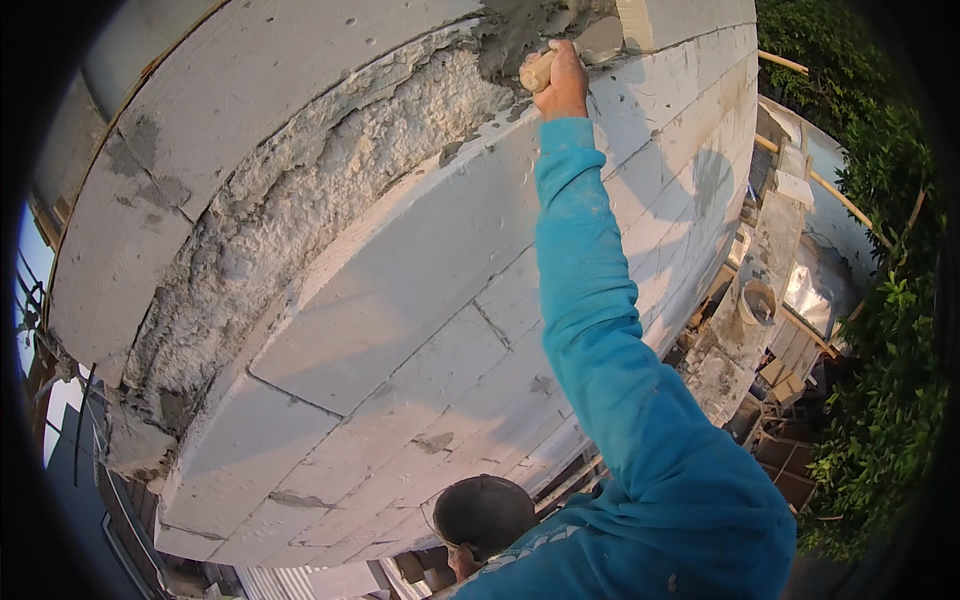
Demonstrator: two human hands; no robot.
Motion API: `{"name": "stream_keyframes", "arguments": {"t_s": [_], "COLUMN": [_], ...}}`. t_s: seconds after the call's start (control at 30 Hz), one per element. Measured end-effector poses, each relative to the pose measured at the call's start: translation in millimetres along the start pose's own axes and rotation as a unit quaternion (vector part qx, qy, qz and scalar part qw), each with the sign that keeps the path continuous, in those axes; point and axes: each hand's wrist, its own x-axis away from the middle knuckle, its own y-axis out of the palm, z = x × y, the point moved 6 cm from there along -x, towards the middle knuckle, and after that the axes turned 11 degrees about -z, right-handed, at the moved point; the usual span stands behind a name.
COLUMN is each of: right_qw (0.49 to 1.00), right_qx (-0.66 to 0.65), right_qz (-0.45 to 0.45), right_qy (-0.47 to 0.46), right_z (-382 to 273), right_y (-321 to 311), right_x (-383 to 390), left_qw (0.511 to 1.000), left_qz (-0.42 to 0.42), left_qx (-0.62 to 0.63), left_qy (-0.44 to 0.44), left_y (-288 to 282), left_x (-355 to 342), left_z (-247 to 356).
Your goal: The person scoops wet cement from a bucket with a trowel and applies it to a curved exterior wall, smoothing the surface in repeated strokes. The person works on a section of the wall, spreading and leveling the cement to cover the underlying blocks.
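My right hand (566, 82), at the end of a stretched arm in a blue sleeve, is closed around the wooden handle (538, 72) of a trowel. The trowel's grey blade (600, 40) lies against the wall at the top, beside dark wet mortar (515, 40) in the gap between two rows of blocks. Low in the view, a dark round bucket (485, 515) appears near my body. Part of my left hand (462, 562) shows at its rim with fingers bent against it; the rest of that hand is hidden.
A wall of pale blocks (400, 290) fills the middle, with a rough mortar-covered recess (330, 150) along it. To the right are a plank platform (770, 250) holding a small bucket (757, 300), wooden poles (850, 195) and green foliage (890, 400).
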Motion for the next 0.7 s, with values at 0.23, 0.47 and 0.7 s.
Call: {"name": "stream_keyframes", "arguments": {"t_s": [0.23,0.47,0.7], "right_qw": [0.983,0.963,0.944], "right_qx": [-0.145,-0.215,-0.307], "right_qz": [-0.067,-0.144,-0.095], "right_qy": [0.094,0.068,0.079], "right_z": [-12,-27,19], "right_y": [-30,-25,-6], "right_x": [25,3,-25], "left_qw": [0.988,0.994,0.997], "left_qz": [-0.029,-0.042,-0.043], "left_qx": [-0.136,-0.072,-0.046], "left_qy": [0.068,0.065,0.055], "left_y": [3,-11,-19], "left_x": [-28,-32,-38], "left_z": [0,38,50]}}
